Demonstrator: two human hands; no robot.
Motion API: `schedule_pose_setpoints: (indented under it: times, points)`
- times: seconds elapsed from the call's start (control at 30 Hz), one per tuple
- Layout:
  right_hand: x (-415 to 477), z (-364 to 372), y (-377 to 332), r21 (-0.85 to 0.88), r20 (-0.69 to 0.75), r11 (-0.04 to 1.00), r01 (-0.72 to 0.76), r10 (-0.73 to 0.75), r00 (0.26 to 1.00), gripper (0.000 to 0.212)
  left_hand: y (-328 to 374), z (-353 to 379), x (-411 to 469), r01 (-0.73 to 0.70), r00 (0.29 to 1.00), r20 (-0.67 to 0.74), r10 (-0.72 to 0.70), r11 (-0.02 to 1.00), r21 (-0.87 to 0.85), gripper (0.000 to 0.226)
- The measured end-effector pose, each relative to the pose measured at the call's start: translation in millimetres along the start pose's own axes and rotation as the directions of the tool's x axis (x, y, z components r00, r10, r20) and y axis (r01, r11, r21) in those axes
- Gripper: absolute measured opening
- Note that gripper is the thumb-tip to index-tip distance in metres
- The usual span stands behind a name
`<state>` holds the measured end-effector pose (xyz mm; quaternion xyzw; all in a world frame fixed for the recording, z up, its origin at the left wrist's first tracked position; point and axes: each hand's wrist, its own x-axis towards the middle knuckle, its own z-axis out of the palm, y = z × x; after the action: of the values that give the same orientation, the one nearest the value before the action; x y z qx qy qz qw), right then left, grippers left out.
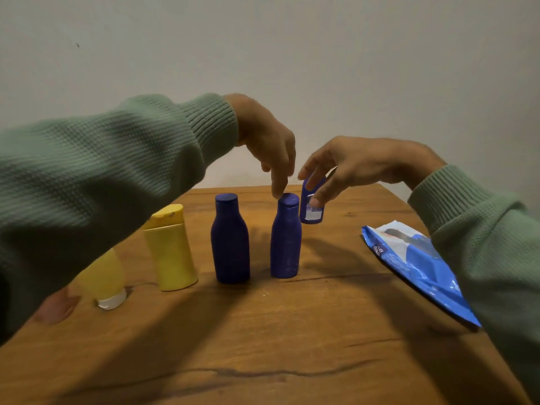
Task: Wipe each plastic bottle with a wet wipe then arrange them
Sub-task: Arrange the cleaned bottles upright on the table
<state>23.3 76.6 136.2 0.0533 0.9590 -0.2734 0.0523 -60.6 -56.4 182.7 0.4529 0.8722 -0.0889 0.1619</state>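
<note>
Five bottles on the wooden table [263,340], roughly in a row: a yellow tube [102,276] standing on its white cap at far left, a yellow flip-top bottle [171,249], then two dark blue bottles, the left blue bottle [230,244] and the right blue bottle [285,244]. The small blue bottle [312,213] sits just behind and right of that last one. The right hand [350,165] holds it, thumb on one side and fingers [314,182] wrapped over the upper body. Can't tell if its base is on the table or just off it. The left hand [268,144] hangs loose over the right blue bottle, one fingertip [277,192] on the cap, thumb clear, so it's steadying rather than gripping. No wipe visible in either hand; the blue wipes pack [418,258] lies flat at the right edge. Looks like the arranging stage. Handling guess: these look like light, rigid plastic with narrow bases, so they'd tip easily from a nudge, and they may be slick if freshly wiped. Best hold is around the body, mid-height or at the shoulder, not by the cap. Gap between the right blue bottle and the small one is tight, so knuckle clearance is the risk when setting it down.
</note>
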Motion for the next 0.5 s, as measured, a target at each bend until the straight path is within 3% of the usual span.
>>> schedule_pose_setpoints:
  times: [0.1, 0.33, 0.5]
  points:
    - [4, 19, -4, -0.029, 0.027, 0.999, 0.015, -0.014, 1.000, 0.059, -1, 16, 0, -0.015, 1.000, 0.024, 0.014, 0.999, 0.044, 0.056]
    - [10, 36, -7, 0.005, -0.014, 0.997, 0.073, -0.073, 0.997, 0.040, -9, 37, 11, -0.101, 0.993, -0.052, 0.104, 0.992, 0.071, 0.031]
    - [19, 30, -13, 0.000, -0.099, 0.996, 0.092, -0.092, 0.991, 0.035, -19, 32, 18, -0.124, 0.974, -0.183, 0.134, 0.990, 0.062, 0.023]
